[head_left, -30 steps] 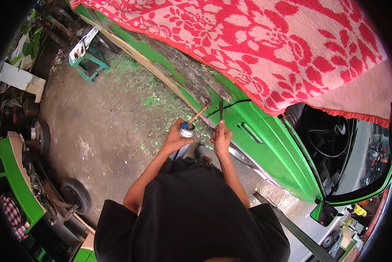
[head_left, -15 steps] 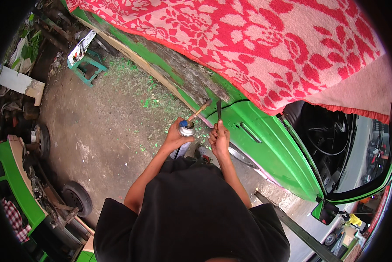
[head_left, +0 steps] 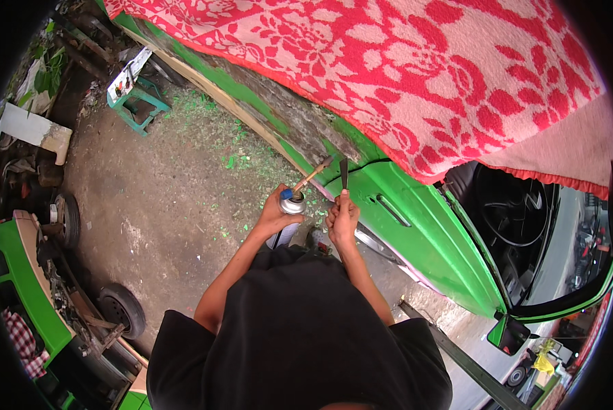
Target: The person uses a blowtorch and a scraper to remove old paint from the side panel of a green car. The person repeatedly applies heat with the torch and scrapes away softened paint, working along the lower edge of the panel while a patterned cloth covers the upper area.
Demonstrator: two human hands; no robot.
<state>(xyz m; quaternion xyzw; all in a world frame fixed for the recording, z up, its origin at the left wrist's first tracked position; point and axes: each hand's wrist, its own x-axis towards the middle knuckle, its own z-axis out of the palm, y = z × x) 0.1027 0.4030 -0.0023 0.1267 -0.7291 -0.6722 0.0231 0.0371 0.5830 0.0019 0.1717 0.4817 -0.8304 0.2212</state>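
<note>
Holding, left hand (head_left: pixel 272 213): fingers clamped round the can of a gas torch (head_left: pixel 293 205), thumb laid across the near side
Torch place: in front of the body, to the left of the scraper, beside the flank of a green car (head_left: pixel 422 232)
Torch axis: can runs from its silver top back down toward the person; brass-coloured tube (head_left: pixel 308 179) slants from the blue fitting (head_left: pixel 287 194) away and to the right, mouth facing the car's flank
Torch contact: cannot tell whether the mouth touches the panel
Right hand (head_left: pixel 343 217): fingers closed on the handle of a scraper (head_left: pixel 344 174), thumb lying along it toward the blade; handle mostly hidden in the fist
Scraper axis: dark blade points away from the person, nearly straight ahead; its end is near the torch mouth, the two tools converging but apart in this view
Scraper contact: cannot tell whether the blade touches the panel
Car flank: green, with a long rough grey patch (head_left: pixel 286 116) along it
Blanket (head_left: pixel 388 68): red and pink, leaf and flower pattern, draped over the car
Flakes (head_left: pixel 230 162): green, scattered on the ground (head_left: pixel 163 184) beside the car
Stool (head_left: pixel 142 106): teal, well apart at upper left, white sheet (head_left: pixel 137 65) on top
Wheel (head_left: pixel 122 309): dark tyre, lower left
</note>
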